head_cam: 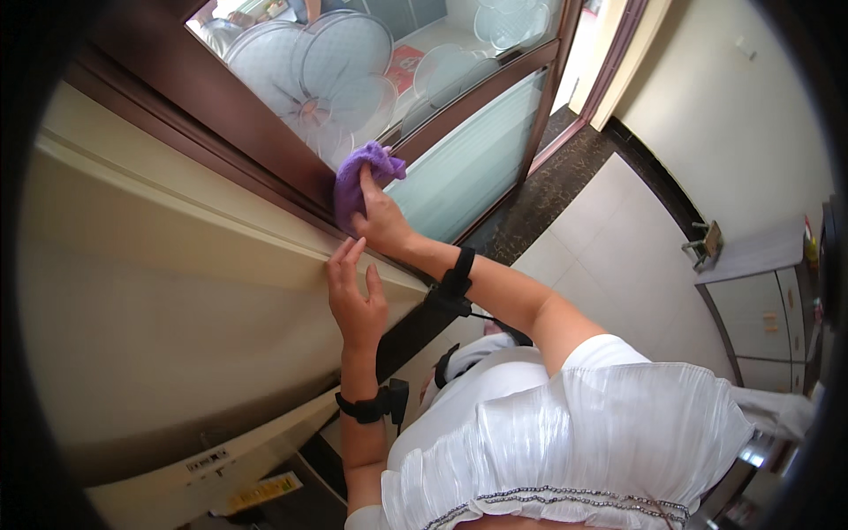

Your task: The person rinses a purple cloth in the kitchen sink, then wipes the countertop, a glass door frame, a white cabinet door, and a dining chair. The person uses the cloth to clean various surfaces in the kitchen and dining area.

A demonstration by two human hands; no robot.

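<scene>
A purple cloth (354, 185) is bunched in my right hand (386, 222), pressed against the brown frame (285, 156) of a sliding glass door. The cloth covers the spot where the upright stile meets the curved middle rail (464, 106). My left hand (354, 298) is just below, its fingers apart and holding nothing. Its fingertips are at the edge of the cream door casing (265, 238); whether they touch it I cannot tell. Above the rail is a clear pane with a flower pattern (344, 59), and below it a frosted pane (464, 159).
A grey cabinet (748, 311) stands against the wall at the right, with a small stool (703, 244) beside it. Dark marbled stone (536, 192) borders the pale floor tiles (583, 258). Another person (232, 30) is partly visible through the glass. Black straps (368, 405) circle both my forearms.
</scene>
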